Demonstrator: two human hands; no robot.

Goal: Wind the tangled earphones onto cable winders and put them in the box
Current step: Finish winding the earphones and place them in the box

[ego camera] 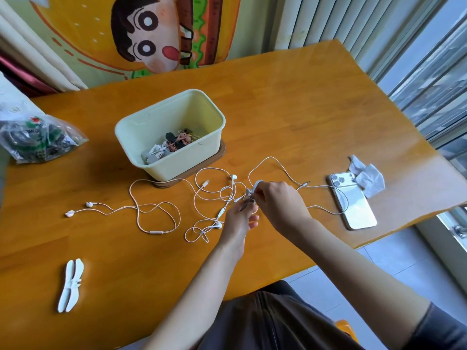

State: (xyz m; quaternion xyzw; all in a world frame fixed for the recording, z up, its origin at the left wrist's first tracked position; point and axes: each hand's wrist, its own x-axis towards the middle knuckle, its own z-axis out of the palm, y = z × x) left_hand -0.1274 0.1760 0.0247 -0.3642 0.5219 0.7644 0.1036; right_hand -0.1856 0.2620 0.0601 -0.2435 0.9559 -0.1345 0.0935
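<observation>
Head view: at the near middle of the wooden table (290, 117) the two hands meet over a knot of cable. The left hand (238, 218) has its fingers curled round the lower end of a pale grey cable winder (251, 194), and the right hand (278, 200) pinches the winder's upper end between thumb and fingertips, so both hands grip the same piece. The tangled earphones (233, 177) lie loose on the table around and to the left of the hands, white cables looping over one another, with one strand running right to the edge of a smartphone (353, 203). A pink-cabled earphone (89, 204) trails further left, its two buds side by side and clear of the knot. Behind the tangle stands the cream box (182, 161) on a brown base (192, 173), holding several wound earphones (174, 142) in its bottom. A pair of spare white cable winders (70, 285) lies near the left front edge, well apart from the hands. A crumpled tissue (369, 179) rests on the smartphone's top end, and a clear plastic bag (38, 137) sits at the far left.
</observation>
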